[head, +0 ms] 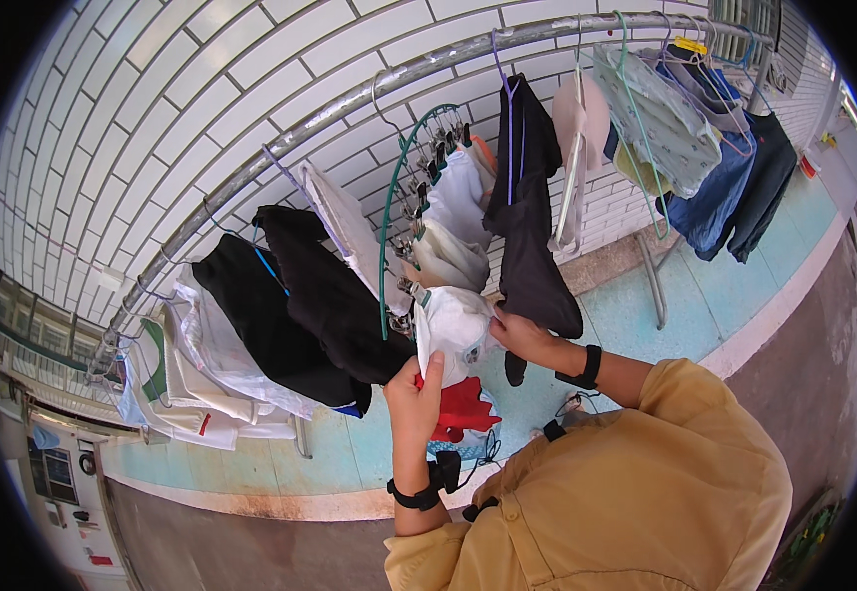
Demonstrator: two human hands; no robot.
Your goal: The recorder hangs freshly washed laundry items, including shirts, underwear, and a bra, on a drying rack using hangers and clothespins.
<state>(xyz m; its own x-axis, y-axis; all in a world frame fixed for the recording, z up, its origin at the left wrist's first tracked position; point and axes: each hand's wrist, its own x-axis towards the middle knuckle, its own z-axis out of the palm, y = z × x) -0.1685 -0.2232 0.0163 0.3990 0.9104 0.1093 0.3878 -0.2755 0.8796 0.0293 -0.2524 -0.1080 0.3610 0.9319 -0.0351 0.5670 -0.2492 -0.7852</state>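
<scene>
Between my two hands a small white garment point(454, 318) hangs beside the clips of a green clip hanger point(385, 244). My left hand point(413, 391) pinches its near edge with the thumb on top. On the other side my right hand point(520, 336) grips it near a small printed patch. More pale garments, such as a white one point(458, 196) and a cream one point(450, 255), hang from the hanger's clips. Below my hands a red cloth point(465, 410) lies in a blue patterned basket point(443, 448), partly hidden by my left hand and wrist.
A metal rail point(428, 66) runs along a white brick wall point(236, 44). Dark trousers point(325, 295) hang to the left and a black garment point(528, 221) to the right. A pink bra point(583, 111) and blue shorts point(727, 192) hang farther right. Underfoot is a tiled ledge point(687, 295).
</scene>
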